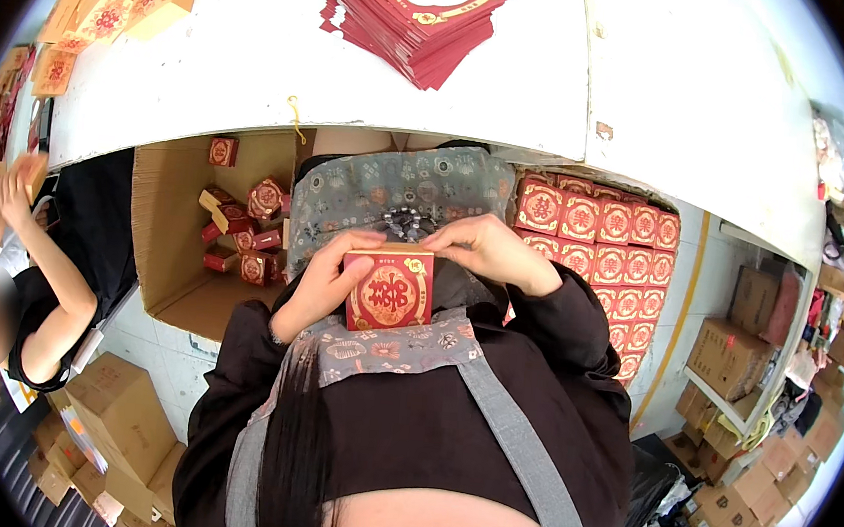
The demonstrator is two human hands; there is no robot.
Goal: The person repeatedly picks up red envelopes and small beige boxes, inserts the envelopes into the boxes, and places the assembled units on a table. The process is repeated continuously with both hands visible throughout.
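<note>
A red gift box [392, 293] with a gold emblem stands upright over my lap, its tan top edge facing up. My left hand [326, 281] grips its left side, thumb on the front face and fingers along the top. At the upper right corner, the fingertips of my right hand [487, 251] pinch together against the box's edge. A patterned grey-blue apron [419, 179] covers my lap beneath both hands. Some dark and shiny small items [407, 225] show just beyond the box; I cannot make them out.
An open carton [171, 234] on my left holds several loose red boxes. On my right, a carton is packed with rows of red boxes [612, 239]. A stack of red printed sleeves [417, 15] lies on the white table [208, 88]. A co-worker's arm [59, 275] is at far left.
</note>
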